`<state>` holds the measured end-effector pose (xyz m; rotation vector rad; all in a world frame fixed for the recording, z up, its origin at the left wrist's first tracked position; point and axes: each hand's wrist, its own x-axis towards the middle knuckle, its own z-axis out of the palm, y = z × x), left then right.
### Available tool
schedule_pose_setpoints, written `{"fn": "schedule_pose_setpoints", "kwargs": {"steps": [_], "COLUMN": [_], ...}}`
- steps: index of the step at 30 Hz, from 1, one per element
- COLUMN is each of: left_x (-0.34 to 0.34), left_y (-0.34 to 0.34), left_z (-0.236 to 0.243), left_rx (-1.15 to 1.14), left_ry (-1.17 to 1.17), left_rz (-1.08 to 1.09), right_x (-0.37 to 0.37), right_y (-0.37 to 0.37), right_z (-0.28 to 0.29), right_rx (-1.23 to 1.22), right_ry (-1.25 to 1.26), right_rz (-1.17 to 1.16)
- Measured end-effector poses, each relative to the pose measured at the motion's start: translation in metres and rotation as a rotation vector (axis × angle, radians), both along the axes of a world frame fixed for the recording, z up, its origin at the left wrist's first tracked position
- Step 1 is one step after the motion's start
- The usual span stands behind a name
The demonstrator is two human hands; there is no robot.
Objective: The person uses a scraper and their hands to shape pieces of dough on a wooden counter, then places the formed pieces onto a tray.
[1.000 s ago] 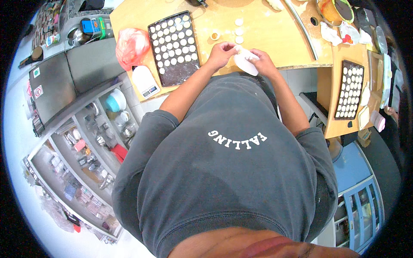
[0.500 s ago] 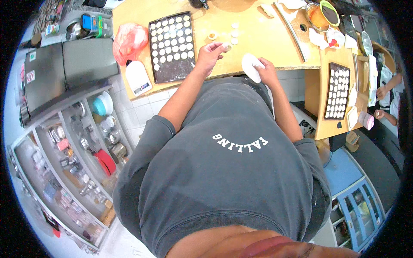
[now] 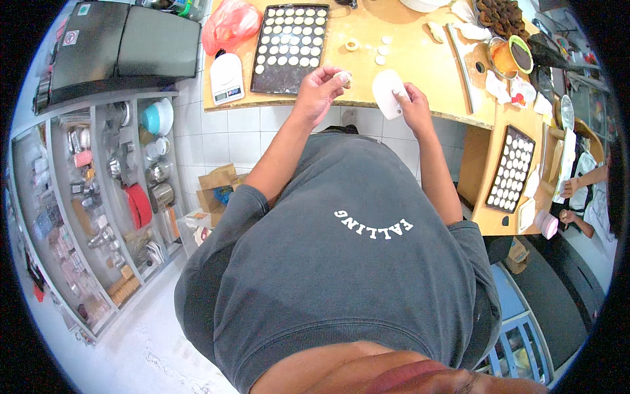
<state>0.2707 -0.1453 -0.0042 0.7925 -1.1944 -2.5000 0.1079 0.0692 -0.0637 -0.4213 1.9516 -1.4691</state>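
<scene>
Upper L of frame: dark tray (image 3: 282,81), mostly filled w/ pale discs (image 3: 289,12), bottom strip left bare. Upper ctr: L hand (image 3: 316,96), grip pinching pale lump (image 3: 345,78); 3 loose discs (image 3: 382,50) off tray; white scraper (image 3: 386,94) in pinched grip of R hand (image 3: 415,110). Mid-R: second tray (image 3: 500,209), prob. full. Over worktop's (image 3: 426,65) front edge: both hands, open gap btwn.

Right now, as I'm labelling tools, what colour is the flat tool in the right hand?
The flat tool is white, best seen in the head view.
</scene>
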Motion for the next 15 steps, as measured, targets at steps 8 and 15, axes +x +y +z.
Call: {"fn": "schedule_pose_setpoints", "kwargs": {"steps": [8,15], "left_x": [0.047,0.076], "left_y": [0.045,0.041], "left_z": [0.028,0.034], "left_rx": [-0.085,-0.009], "left_ry": [-0.003,0.027], "left_rz": [0.010,0.031], "right_x": [0.068,0.117], "right_y": [0.060,0.104], "right_z": [-0.033,-0.055], "right_rx": [0.073,0.093], "right_ry": [-0.158,-0.255], "right_rz": [-0.102,-0.177]}}
